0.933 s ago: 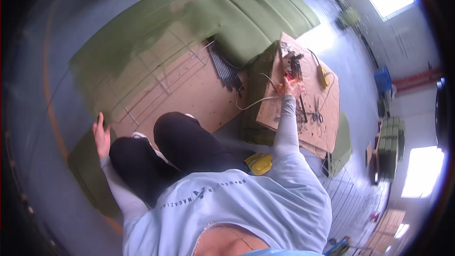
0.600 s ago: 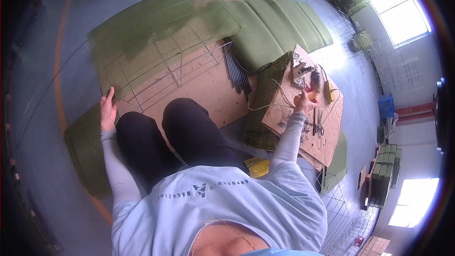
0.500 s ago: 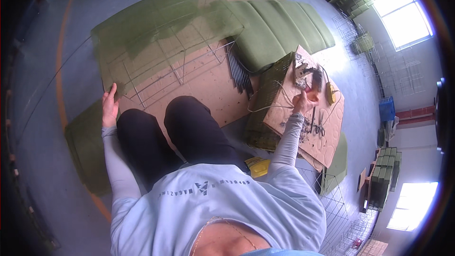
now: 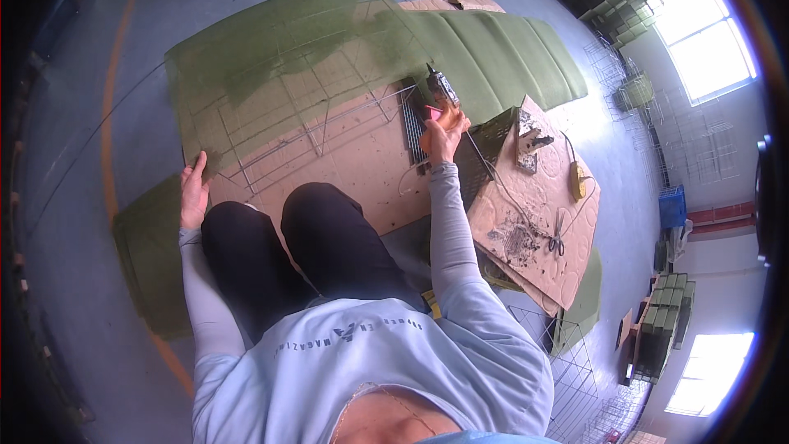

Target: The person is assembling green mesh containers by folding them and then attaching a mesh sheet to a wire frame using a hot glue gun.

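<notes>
My right hand (image 4: 444,133) is closed around a hot glue gun (image 4: 443,89) with a dark-stained body, its nozzle pointing away from me. A long black glue stick (image 4: 479,154) sticks out of its back end. My left hand (image 4: 194,193), fingers extended, rests at the near left corner of a sheer green mesh sheet (image 4: 271,41). Under that sheet lies a wire frame (image 4: 316,119), its near bars showing uncovered. The gun is raised beside the frame's right end, near several dark rods (image 4: 411,127).
Cardboard (image 4: 362,177) lies under the frame. At right, a cardboard-topped crate (image 4: 509,238) carries scissors (image 4: 557,238), a stained gun rest (image 4: 527,144) and a yellow power socket (image 4: 578,181). Ribbed green panels (image 4: 501,57) lie beyond. Another green panel (image 4: 148,255) is at left.
My right hand has lifted the glue gun off the crate's stained rest and brought it left, toward the wire frame. My left hand has stayed at the mesh corner.
</notes>
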Action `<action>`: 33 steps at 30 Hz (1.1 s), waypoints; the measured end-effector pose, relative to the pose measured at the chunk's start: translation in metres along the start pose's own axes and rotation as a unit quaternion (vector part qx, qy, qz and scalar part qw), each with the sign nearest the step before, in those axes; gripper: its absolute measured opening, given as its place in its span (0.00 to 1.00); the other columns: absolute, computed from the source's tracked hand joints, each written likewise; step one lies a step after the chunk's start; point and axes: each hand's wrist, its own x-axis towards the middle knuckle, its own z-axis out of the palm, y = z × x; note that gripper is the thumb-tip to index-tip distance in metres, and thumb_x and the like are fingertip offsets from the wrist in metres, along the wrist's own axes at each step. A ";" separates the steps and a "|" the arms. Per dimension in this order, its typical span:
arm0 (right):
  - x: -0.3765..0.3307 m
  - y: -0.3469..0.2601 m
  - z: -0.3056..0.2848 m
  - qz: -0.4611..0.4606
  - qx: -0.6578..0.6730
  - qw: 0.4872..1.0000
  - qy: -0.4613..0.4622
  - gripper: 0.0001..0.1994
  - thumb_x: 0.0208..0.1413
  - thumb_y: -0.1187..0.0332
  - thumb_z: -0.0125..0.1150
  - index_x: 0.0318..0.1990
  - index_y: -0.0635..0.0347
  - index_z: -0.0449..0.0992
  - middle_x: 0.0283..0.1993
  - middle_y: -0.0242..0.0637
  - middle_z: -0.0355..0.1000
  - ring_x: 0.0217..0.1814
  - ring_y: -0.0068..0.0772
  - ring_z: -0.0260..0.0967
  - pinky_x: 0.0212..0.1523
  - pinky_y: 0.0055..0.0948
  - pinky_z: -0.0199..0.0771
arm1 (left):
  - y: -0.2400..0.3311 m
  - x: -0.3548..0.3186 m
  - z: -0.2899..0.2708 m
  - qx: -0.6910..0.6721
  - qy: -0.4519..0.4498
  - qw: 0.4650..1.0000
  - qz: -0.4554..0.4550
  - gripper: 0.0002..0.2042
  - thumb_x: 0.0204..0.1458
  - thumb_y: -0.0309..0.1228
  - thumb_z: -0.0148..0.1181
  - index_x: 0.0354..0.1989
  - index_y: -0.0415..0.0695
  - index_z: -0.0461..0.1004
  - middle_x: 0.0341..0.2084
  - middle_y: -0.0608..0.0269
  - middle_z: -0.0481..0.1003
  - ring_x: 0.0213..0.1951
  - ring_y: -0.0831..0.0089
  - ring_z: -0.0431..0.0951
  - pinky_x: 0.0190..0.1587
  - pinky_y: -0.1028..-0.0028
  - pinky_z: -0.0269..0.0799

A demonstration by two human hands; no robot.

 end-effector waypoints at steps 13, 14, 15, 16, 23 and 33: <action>-0.061 -0.012 0.031 -0.001 -0.065 0.993 -0.101 0.46 0.39 0.74 0.66 0.67 0.64 0.45 0.61 0.42 0.58 0.59 0.33 0.58 0.58 0.24 0.56 | -0.004 0.005 -0.003 -0.006 0.001 1.000 -0.010 0.06 0.54 0.37 0.58 0.34 0.51 0.71 0.37 0.74 0.73 0.40 0.81 0.73 0.40 0.77 0.68; -0.072 -0.018 0.033 -0.010 -0.074 0.991 -0.114 0.46 0.39 0.74 0.65 0.67 0.62 0.45 0.62 0.43 0.57 0.60 0.33 0.57 0.59 0.25 0.54 | -0.003 0.004 -0.002 -0.031 -0.031 0.999 -0.007 0.06 0.54 0.37 0.58 0.34 0.51 0.71 0.37 0.74 0.73 0.40 0.81 0.73 0.40 0.77 0.68; -0.082 -0.023 0.036 -0.019 -0.071 0.990 -0.119 0.46 0.39 0.74 0.65 0.67 0.62 0.45 0.63 0.43 0.57 0.61 0.33 0.57 0.60 0.25 0.54 | -0.003 0.004 -0.002 -0.005 -0.010 1.000 -0.004 0.05 0.54 0.36 0.58 0.34 0.51 0.71 0.37 0.74 0.73 0.40 0.81 0.73 0.40 0.77 0.68; -0.093 -0.029 0.039 -0.027 -0.067 0.990 -0.124 0.46 0.39 0.74 0.65 0.67 0.61 0.45 0.63 0.43 0.56 0.62 0.33 0.57 0.60 0.25 0.54 | -0.002 0.003 -0.001 -0.006 -0.010 1.000 -0.004 0.05 0.54 0.36 0.58 0.33 0.51 0.71 0.37 0.74 0.73 0.40 0.81 0.73 0.40 0.76 0.68; -0.150 -0.050 0.056 -0.036 -0.117 0.979 -0.166 0.46 0.39 0.70 0.61 0.68 0.49 0.42 0.55 0.52 0.66 0.53 0.48 0.68 0.52 0.33 0.66 | 0.000 0.000 0.001 -0.035 0.002 0.999 0.000 0.06 0.50 0.34 0.63 0.29 0.49 0.73 0.34 0.71 0.75 0.40 0.80 0.73 0.44 0.75 0.67; -0.177 -0.064 0.065 -0.021 -0.106 0.968 -0.225 0.48 0.38 0.74 0.61 0.68 0.48 0.41 0.49 0.49 0.69 0.46 0.44 0.70 0.48 0.31 0.69 | -0.003 0.004 -0.001 -0.049 -0.011 0.999 0.004 0.08 0.51 0.34 0.62 0.30 0.43 0.75 0.33 0.68 0.76 0.37 0.81 0.74 0.42 0.78 0.68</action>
